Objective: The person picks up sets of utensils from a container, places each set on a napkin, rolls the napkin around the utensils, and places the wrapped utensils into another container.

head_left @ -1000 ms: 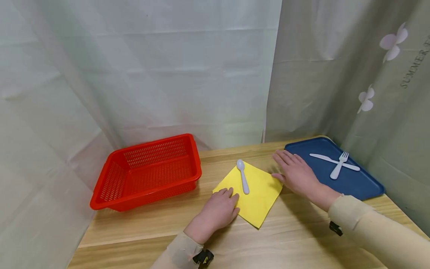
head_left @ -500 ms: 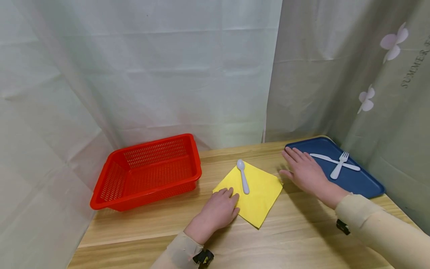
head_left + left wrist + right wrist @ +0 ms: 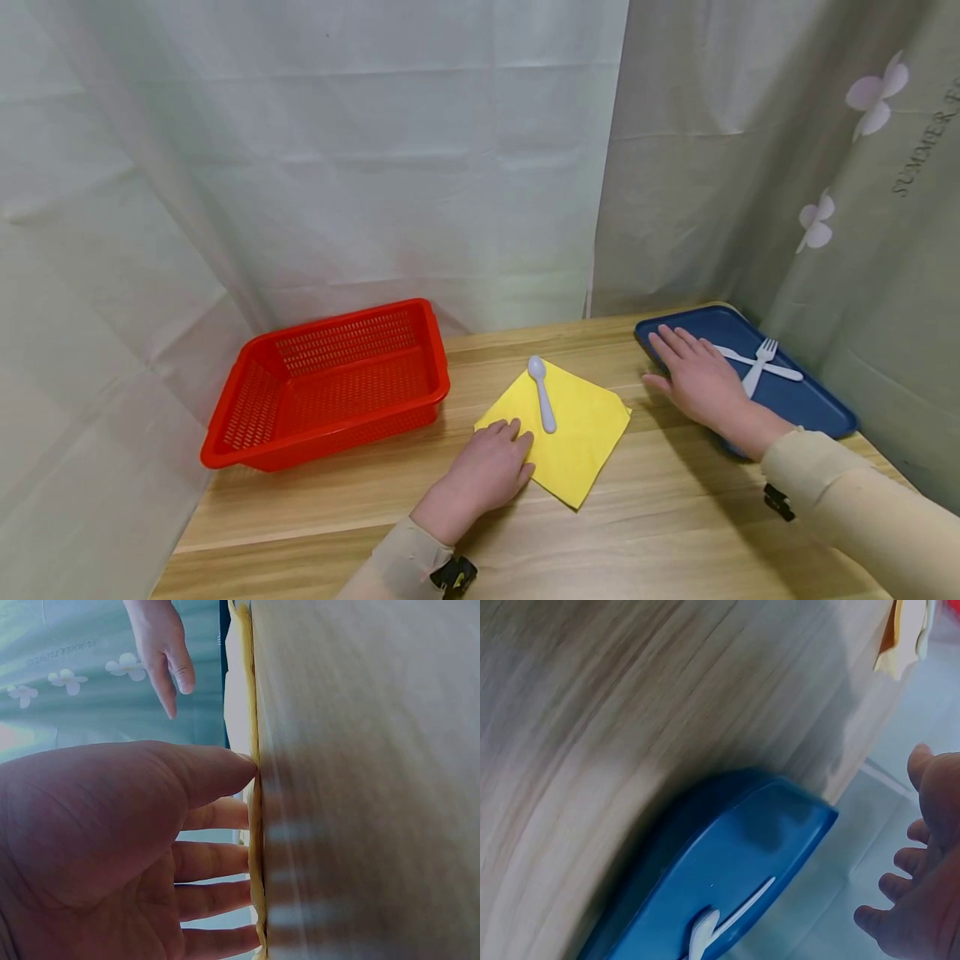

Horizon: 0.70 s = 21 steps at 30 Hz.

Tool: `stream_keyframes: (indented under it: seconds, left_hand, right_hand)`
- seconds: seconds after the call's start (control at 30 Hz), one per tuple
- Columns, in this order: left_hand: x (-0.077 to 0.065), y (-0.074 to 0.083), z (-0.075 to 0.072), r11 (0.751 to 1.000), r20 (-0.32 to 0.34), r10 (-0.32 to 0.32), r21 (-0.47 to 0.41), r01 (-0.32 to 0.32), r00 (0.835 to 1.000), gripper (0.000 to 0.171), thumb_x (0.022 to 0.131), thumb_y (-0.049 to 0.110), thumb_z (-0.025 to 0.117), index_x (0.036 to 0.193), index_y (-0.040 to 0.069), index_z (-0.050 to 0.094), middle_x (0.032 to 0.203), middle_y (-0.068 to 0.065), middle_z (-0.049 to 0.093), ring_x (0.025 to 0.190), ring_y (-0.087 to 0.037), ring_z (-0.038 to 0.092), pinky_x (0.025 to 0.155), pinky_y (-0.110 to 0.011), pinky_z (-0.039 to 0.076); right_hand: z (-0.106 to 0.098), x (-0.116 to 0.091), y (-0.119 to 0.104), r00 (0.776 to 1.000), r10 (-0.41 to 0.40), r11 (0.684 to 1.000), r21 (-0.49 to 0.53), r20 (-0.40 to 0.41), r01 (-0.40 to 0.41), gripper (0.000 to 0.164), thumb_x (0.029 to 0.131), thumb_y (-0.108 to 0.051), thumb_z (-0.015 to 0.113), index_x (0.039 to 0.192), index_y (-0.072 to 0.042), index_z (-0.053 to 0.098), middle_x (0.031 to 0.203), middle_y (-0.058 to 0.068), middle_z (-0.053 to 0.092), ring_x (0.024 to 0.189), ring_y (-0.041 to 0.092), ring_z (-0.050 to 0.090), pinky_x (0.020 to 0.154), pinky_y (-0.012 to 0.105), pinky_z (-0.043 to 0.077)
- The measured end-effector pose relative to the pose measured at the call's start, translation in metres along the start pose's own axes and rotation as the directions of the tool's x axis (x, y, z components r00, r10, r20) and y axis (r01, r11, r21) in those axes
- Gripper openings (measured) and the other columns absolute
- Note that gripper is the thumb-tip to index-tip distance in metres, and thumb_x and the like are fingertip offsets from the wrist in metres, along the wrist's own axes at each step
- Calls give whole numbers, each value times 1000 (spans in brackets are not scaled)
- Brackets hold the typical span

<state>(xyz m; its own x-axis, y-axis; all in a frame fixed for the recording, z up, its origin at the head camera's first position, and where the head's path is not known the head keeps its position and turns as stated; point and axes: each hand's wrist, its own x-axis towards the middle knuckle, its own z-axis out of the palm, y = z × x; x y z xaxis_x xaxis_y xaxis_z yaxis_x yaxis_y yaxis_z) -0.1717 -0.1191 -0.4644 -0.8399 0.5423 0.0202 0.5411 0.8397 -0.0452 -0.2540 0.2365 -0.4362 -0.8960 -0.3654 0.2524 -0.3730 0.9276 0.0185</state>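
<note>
A folded yellow napkin (image 3: 588,425) lies on the table with a pale spoon (image 3: 543,394) on top of it. My left hand (image 3: 491,465) rests its fingertips on the napkin's left corner; in the left wrist view the thumb and fingers (image 3: 214,859) reach down to its yellow edge. My right hand (image 3: 701,375) hovers over the near-left edge of a blue tray (image 3: 813,408), fingers straight and holding nothing. On that tray a white fork (image 3: 761,364) lies across a white knife (image 3: 786,372); the hand hides part of the knife in the head view.
A red perforated basket (image 3: 330,437) stands at the left on the wooden table (image 3: 645,517). Pale curtains (image 3: 390,167) hang close behind and along both sides.
My right hand has moved right, from the napkin's right corner to over the blue tray. The left hand, napkin and spoon have stayed in place.
</note>
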Motion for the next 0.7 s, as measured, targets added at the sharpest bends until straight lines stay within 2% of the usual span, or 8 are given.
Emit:
stream_keyframes:
  seconds: [0.7]
  left_hand:
    - [0,0,0,1000,6,-3,-4,3,1000,47,107,36,73,145,9,71,150,-17,66,136,-35,63,116,-48,52]
  right_hand:
    - [3,0,31,994,87,996,-10,63,-87,75,112,-40,65,165,8,40,171,35,33,156,57,32,125,74,27]
